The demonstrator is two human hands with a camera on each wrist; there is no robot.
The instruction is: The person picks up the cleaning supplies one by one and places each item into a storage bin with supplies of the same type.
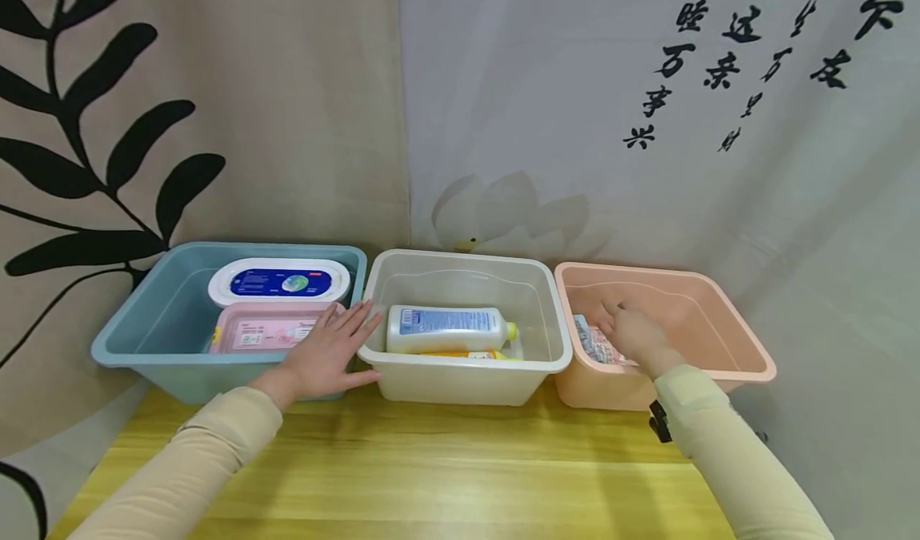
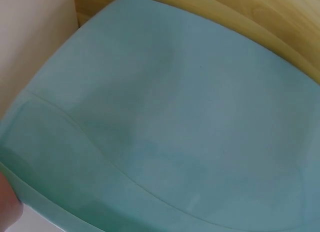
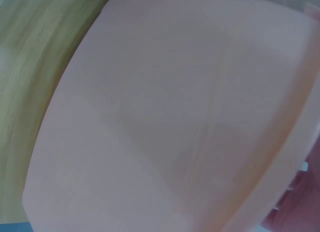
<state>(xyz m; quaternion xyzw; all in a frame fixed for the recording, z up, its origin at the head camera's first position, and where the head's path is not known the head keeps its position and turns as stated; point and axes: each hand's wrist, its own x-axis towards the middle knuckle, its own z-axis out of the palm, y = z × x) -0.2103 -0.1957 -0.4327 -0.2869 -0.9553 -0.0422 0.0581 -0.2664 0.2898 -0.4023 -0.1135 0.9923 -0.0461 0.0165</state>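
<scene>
Over the adjoining rims of the blue bin [image 1: 180,360] and the white bin [image 1: 460,384], my left hand [image 1: 319,356] lies with its fingers straight and spread. My right hand [image 1: 636,336] reaches over the front rim into the peach bin [image 1: 690,308], fingers pointing down. Just beside those fingers is a printed plastic packet [image 1: 598,347], partly hidden by the bin's front wall. I cannot tell whether the fingers grip it. In the right wrist view the peach bin's outer wall [image 3: 150,117] fills most of the picture, with part of the hand beyond the rim.
Inside the blue bin are a white-lidded pack with a blue label [image 1: 280,283] and a pink pack [image 1: 269,328]. The white bin holds a white bottle with a yellow cap [image 1: 446,331] and a yellow item [image 1: 470,355]. All three bins stand on a wooden table [image 1: 431,468] before a curtain [image 1: 503,85].
</scene>
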